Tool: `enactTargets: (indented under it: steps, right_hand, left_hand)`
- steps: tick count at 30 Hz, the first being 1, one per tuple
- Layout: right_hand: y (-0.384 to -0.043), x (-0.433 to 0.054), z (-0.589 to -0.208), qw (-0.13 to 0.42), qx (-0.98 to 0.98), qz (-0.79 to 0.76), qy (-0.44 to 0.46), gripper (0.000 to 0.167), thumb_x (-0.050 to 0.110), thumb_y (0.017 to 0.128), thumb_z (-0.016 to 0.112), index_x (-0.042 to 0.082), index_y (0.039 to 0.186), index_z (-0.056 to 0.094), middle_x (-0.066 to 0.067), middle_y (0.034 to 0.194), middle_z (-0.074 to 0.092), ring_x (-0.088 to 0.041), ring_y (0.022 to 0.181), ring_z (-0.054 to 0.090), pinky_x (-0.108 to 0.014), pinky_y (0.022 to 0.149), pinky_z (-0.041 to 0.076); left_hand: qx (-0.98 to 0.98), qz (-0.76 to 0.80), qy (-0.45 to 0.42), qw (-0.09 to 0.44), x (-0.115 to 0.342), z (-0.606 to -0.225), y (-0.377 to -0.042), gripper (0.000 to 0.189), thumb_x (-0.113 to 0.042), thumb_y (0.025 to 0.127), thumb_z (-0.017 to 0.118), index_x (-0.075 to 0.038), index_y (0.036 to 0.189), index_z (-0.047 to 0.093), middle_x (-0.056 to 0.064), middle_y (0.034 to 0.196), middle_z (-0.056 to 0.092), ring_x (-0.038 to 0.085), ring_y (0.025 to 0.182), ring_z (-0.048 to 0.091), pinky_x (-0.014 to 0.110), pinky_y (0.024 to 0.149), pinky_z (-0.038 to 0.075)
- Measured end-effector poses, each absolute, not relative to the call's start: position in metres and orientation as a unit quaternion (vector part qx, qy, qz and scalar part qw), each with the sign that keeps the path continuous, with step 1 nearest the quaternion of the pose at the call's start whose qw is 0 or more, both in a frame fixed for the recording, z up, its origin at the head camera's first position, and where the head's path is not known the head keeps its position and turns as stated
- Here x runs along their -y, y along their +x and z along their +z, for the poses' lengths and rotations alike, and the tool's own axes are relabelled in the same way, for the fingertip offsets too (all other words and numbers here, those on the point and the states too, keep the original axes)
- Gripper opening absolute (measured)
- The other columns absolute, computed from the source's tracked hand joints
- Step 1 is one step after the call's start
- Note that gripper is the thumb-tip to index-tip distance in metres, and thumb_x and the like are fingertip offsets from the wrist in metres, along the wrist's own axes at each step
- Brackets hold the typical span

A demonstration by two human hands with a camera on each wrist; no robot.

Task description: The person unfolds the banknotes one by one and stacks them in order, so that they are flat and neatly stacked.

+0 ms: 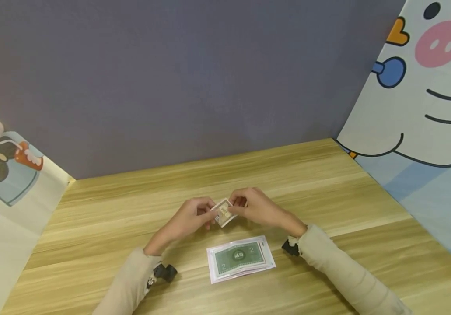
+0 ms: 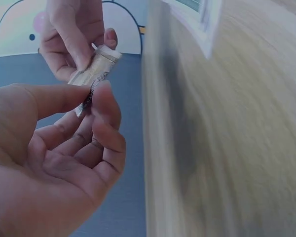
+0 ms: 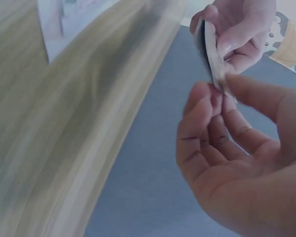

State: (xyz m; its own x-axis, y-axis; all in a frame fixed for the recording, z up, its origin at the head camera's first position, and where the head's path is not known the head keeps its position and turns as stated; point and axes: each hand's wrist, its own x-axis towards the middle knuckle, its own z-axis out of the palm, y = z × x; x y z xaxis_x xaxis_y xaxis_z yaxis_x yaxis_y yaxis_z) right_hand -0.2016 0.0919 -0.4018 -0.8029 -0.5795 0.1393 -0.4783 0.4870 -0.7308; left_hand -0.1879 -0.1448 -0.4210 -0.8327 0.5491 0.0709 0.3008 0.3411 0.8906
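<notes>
Both hands pinch one small folded paper note [image 1: 224, 213], pale with a brownish print and a white border. My left hand [image 1: 187, 219] has its left corner between thumb and fingers. On the opposite corner, my right hand [image 1: 260, 207] grips with thumb and curled fingers. Seen from the left wrist, the folded note [image 2: 99, 66] is bent and layered; the right wrist view shows it nearly edge-on. Just below the hands, a green banknote [image 1: 229, 259] marked with a 2 lies on a pinkish-white sheet or sleeve [image 1: 212, 275] on the table.
The wood-grain table [image 1: 131, 201] runs back to a grey wall panel [image 1: 194, 87]. Cartoon-printed panels stand at the right [image 1: 418, 109] and left [image 1: 12, 232]. Black devices are strapped at the left wrist [image 1: 165, 272] and right wrist [image 1: 290, 248].
</notes>
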Motion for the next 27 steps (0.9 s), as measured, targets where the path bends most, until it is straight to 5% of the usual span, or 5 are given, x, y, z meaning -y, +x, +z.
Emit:
enactTargets:
  steps: [7,12,16,22,27]
  right_hand:
    - [-0.191,-0.093,-0.383,0.057,-0.835,-0.461,-0.297,0.006,0.012,0.091,0.073,0.01,0.085,0.07,0.002,0.076,0.066,-0.021,0.069,0.063,-0.033,0.063,0.056]
    - [-0.181,-0.095,-0.372,0.063,-0.808,-0.504,-0.3,0.006,0.01,0.093,0.069,0.006,0.089,0.072,-0.002,0.078,0.068,-0.02,0.067,0.064,-0.035,0.061,0.058]
    - [-0.167,-0.098,-0.374,0.089,-0.793,-0.523,-0.3,0.008,0.012,0.095,0.068,0.007,0.092,0.073,-0.002,0.079,0.069,-0.018,0.067,0.063,-0.029,0.059,0.056]
    - [-0.149,-0.102,-0.377,0.129,-0.765,-0.554,-0.302,0.011,0.015,0.096,0.067,0.007,0.093,0.074,-0.004,0.084,0.072,-0.027,0.07,0.065,-0.032,0.064,0.058]
    - [-0.137,-0.103,-0.378,0.114,-0.766,-0.546,-0.32,0.014,0.018,0.097,0.066,0.008,0.097,0.076,-0.003,0.087,0.074,-0.024,0.069,0.069,-0.037,0.064,0.059]
  left_hand:
    - [-0.791,0.539,0.265,0.118,0.147,-0.397,-0.179,0.015,-0.015,0.099,0.063,-0.002,0.105,0.067,0.02,0.083,0.066,0.021,0.065,0.062,0.038,0.059,0.057]
    - [-0.737,0.606,0.271,0.128,0.151,-0.391,-0.171,0.026,-0.02,0.105,0.052,-0.003,0.123,0.061,0.021,0.087,0.065,0.02,0.066,0.062,0.031,0.059,0.056]
    - [-0.681,0.642,0.303,0.179,0.153,-0.395,-0.162,0.036,-0.023,0.108,0.045,-0.006,0.139,0.051,0.016,0.091,0.064,0.015,0.069,0.06,0.024,0.06,0.051]
    - [-0.605,0.66,0.36,0.26,0.151,-0.398,-0.147,0.05,-0.032,0.11,0.034,0.003,0.146,0.038,0.007,0.096,0.063,0.013,0.076,0.059,0.025,0.067,0.051]
    - [-0.663,0.624,0.356,0.21,0.139,-0.401,-0.134,0.043,-0.032,0.109,0.04,-0.005,0.141,0.048,0.006,0.102,0.062,0.014,0.079,0.058,0.029,0.066,0.053]
